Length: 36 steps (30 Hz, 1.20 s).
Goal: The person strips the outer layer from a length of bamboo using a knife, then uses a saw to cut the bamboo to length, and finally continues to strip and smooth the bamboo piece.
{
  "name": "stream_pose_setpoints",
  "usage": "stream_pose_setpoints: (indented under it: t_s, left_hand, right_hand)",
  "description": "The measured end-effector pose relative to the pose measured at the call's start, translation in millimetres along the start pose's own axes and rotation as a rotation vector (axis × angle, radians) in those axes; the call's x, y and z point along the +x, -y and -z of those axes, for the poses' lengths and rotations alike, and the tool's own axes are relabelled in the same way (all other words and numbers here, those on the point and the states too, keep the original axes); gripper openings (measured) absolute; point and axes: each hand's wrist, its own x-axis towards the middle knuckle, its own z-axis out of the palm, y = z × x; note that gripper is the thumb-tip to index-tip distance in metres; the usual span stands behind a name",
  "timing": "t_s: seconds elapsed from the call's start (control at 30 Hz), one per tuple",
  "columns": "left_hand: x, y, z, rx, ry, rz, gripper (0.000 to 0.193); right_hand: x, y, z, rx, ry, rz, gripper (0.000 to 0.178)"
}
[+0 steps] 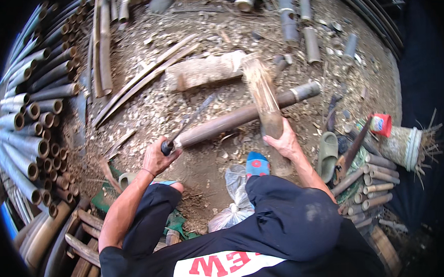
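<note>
My left hand [156, 157] is closed around the black handle of a knife [193, 116], its long dark blade slanting up and to the right. The blade looks blurred. Close beside this hand is the cut near end of a brown bamboo pole [221, 124], which slants across the ground to the right. In my right hand [283, 141] is the lower end of a thick wooden club [262, 86], its pale upper part worn and frayed. The club crosses in front of the pole and hides part of it; I cannot tell whether they touch.
Behind the pole lies a rough wood block [206, 71], with split bamboo strips [146, 80] to its left. Bamboo tubes [26, 141] are stacked at left. A plastic bag [233, 210] sits between my feet. At right are a saw [353, 149], a sandal [327, 155] and a bucket [412, 148].
</note>
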Motion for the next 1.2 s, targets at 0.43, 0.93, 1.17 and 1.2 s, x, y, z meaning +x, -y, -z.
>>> stream_pose_setpoints:
  t_s: [0.43,0.93,1.17,1.2]
  left_hand:
    - [102,-133,-116,0.199,0.043,-0.224,0.052]
    - [42,-71,-64,0.262,-0.066,-0.225,0.047]
    - [-2,-126,-31,0.366,0.075,-0.217,0.052]
    - [-3,-124,-34,0.385,0.073,-0.211,0.053]
  right_hand:
    - [-136,-46,86,0.520,-0.481,-0.068,0.073]
    - [-175,-84,66,0.357,-0.505,-0.185,0.083]
    - [-158,-66,61,0.345,-0.413,-0.161,0.080]
    - [-158,-66,60,0.339,-0.403,-0.152,0.079]
